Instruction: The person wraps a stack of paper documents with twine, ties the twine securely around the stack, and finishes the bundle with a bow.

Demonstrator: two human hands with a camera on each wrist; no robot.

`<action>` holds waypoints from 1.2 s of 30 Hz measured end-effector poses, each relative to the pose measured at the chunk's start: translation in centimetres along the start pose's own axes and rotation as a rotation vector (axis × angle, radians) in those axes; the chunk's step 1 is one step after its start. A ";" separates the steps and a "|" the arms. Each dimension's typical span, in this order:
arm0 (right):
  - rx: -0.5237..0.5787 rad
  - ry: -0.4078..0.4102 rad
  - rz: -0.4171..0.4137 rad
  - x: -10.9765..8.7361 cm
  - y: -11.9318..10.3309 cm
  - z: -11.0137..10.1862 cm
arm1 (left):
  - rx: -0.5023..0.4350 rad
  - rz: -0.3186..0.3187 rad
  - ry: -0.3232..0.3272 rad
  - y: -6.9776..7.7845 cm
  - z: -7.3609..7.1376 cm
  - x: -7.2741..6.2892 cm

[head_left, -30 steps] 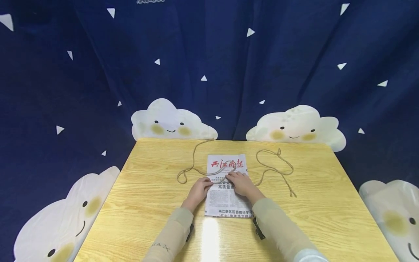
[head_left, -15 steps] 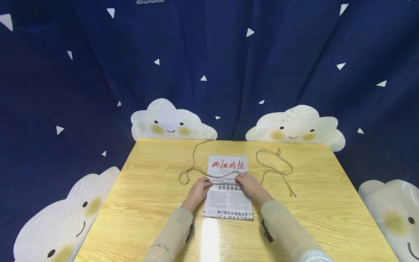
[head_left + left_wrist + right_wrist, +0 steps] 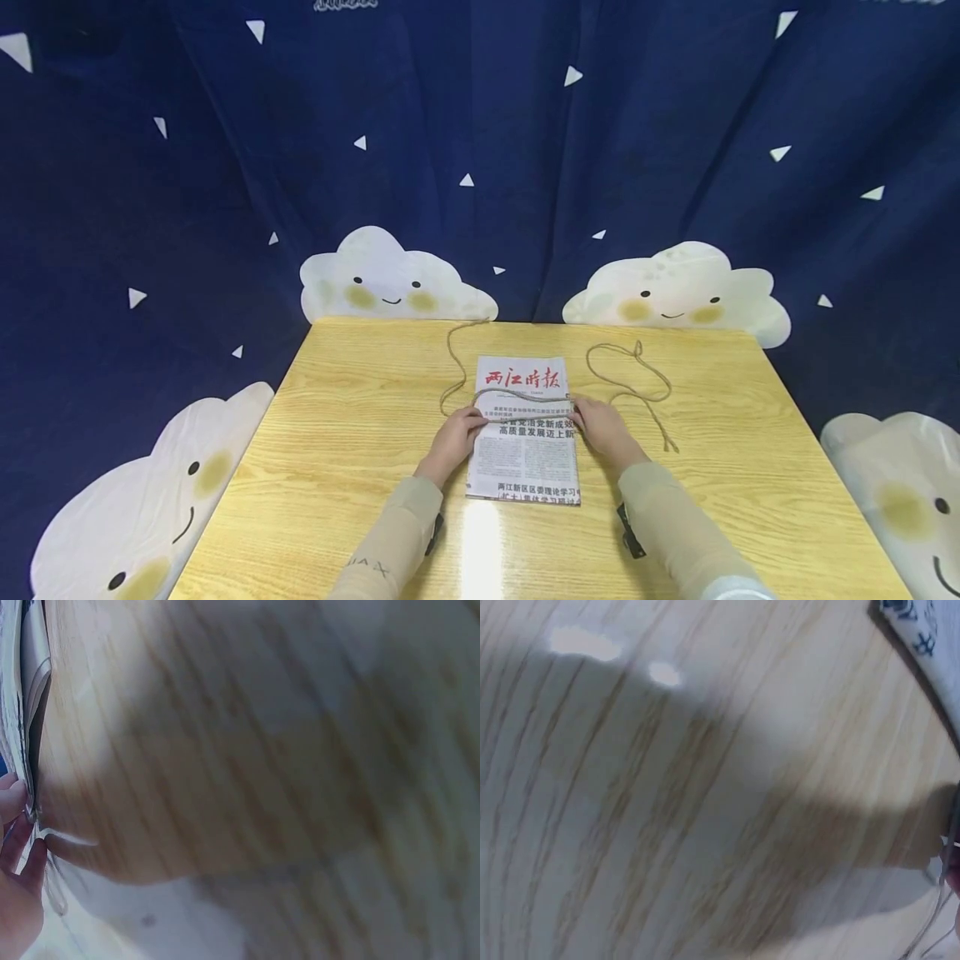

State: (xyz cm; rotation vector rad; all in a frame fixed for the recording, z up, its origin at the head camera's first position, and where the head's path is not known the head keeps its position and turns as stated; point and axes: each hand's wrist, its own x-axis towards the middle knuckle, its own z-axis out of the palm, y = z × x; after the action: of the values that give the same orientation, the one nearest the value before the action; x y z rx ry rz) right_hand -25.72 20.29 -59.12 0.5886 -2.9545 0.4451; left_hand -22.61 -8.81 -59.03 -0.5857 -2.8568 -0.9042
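A folded newspaper point(image 3: 522, 467) with red heading characters lies flat on the wooden table. Across its upper half run two strands of thin brown rope point(image 3: 525, 418), one nearly straight and one bowed above it. My left hand point(image 3: 453, 442) pinches the rope at the paper's left edge. In the left wrist view, the thumb and fingers point(image 3: 21, 900) meet at the corner of the paper stack, with rope hanging below them. At the right edge, my right hand point(image 3: 606, 429) pinches the rope. The right wrist view catches only a sliver of that hand beside the strands point(image 3: 934, 915).
One rope tail point(image 3: 450, 342) curves up to the table's back edge on the left. The other tail point(image 3: 645, 396) lies looped on the table point(image 3: 750, 467) at right. Behind stands a dark blue curtain point(image 3: 525, 125) with white clouds and triangles.
My right hand has slid from the middle of the newspaper to its right edge, drawing the rope straighter. The small rope loop on the left has been pulled in. My left hand has stayed put.
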 end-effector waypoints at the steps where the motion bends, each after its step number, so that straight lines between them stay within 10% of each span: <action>1: -0.002 -0.006 0.032 -0.2 0.3 -0.2 | 0.000 -0.004 -0.003 0.0 0.0 0.0; 15: 0.131 -0.133 0.479 -2.1 3.9 -2.9 | 0.004 -0.003 0.008 -0.1 0.2 0.1; 25: 0.009 0.043 0.191 -0.9 2.8 -2.4 | -0.007 -0.021 0.004 -0.1 0.1 0.0; 36: 0.131 -0.077 0.099 1.5 0.6 -1.2 | -0.006 -0.026 -0.002 -0.4 0.5 0.1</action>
State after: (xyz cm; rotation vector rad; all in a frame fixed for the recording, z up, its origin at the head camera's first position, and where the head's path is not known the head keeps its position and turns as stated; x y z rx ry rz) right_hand -27.24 20.66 -57.88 0.4835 -3.0560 0.6436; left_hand -22.83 -8.78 -59.61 -0.5513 -2.8706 -0.9174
